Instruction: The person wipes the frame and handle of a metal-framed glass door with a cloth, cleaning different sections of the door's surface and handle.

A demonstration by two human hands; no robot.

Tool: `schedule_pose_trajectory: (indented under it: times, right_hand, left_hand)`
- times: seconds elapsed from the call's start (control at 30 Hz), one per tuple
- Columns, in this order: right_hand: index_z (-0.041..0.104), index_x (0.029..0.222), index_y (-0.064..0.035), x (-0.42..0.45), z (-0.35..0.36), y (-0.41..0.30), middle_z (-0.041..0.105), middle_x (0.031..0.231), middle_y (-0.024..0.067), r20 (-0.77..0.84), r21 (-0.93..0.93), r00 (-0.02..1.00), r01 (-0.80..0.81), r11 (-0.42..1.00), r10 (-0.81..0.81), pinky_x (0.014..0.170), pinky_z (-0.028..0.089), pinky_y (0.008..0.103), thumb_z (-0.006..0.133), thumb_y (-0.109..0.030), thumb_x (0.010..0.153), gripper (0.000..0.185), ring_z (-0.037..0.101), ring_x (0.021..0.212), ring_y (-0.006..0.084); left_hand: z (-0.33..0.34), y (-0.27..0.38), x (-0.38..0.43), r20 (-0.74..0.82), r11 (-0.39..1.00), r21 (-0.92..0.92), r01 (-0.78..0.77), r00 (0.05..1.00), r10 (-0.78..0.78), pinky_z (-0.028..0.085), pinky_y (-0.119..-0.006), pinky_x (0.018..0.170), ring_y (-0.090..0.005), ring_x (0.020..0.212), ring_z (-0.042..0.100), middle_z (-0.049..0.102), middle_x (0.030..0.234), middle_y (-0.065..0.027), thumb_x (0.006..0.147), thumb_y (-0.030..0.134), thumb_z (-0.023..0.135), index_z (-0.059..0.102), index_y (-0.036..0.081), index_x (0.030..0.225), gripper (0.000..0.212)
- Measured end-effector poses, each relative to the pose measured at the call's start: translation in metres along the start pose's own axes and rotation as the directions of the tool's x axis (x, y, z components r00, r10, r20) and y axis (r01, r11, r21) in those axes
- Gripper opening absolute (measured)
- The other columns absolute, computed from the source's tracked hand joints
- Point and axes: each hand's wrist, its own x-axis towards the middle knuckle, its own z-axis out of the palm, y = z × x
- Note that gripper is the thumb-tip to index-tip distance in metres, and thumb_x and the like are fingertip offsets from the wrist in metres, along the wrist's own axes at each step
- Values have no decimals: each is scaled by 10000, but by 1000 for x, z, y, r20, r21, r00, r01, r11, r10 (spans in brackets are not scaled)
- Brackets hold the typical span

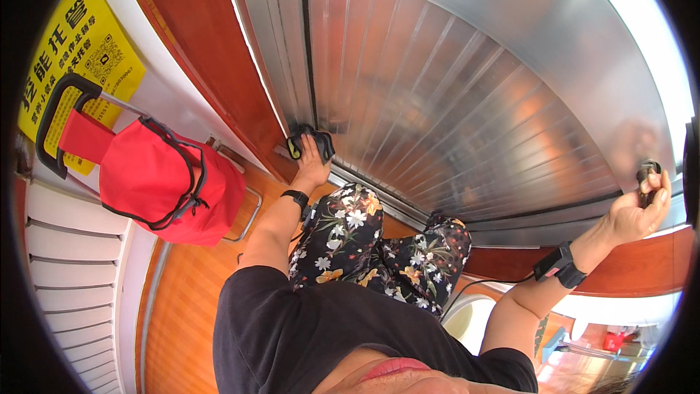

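A silver metal door [415, 93] with a ribbed panel fills the upper part of the head view. My left hand [313, 167] presses a dark cloth [326, 145] with a yellow-green patch against the door's bottom corner, beside the frame. At the far right, my right hand [634, 210] has its fingers curled around a metal door handle [648, 167]. Between my arms, my bent knees in flowered trousers [350, 224] are close to the door's lower edge. Part of the cloth is hidden under my left hand.
A red trolley bag [158, 175] with a black handle stands on the wooden floor [186, 306] to my left. Behind it are a yellow poster [104, 60] bearing writing and a white radiator [71, 262]. A pale bucket [470, 317] sits by my right side. Reddish-brown wood [202, 49] frames the door.
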Motion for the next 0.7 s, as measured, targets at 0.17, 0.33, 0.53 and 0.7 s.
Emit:
schedule_pose_trajectory:
  times: [0.17,0.33,0.53,0.7]
  right_hand:
    - [599,1139,158,0,12,-2,609,888,142,-19,-5,1000,7,1000,-7,727,406,279,452,-126,1009,345,467,754,166]
    - [617,1125,150,-5,22,-7,636,883,133,-26,-11,1000,1,1000,-2,705,413,261,458,-121,1010,334,480,747,143]
    - [662,1091,109,-13,28,-6,656,872,106,-7,37,1000,16,999,-15,701,418,242,481,-76,994,277,493,742,120]
    - [687,1081,82,-16,34,-10,658,868,82,12,53,1000,6,999,-7,696,410,232,498,-79,991,264,497,748,101]
  left_hand:
    - [4,-1,28,533,165,-791,589,795,-289,211,-436,1198,-312,1491,193,176,1625,-172,1013,629,272,151,-16,1551,849]
    - [-36,35,55,530,-373,-819,435,823,-203,322,-452,1142,-306,1335,459,465,1475,-159,1005,650,271,401,5,1437,787]
    - [-83,88,37,330,-344,-895,283,940,-86,359,-426,1121,-286,1293,501,531,1412,-125,979,694,228,442,26,1405,820]
    - [-161,128,16,220,-200,-953,228,974,61,427,-431,1068,-275,1237,546,574,1353,-123,994,670,185,497,40,1356,790]
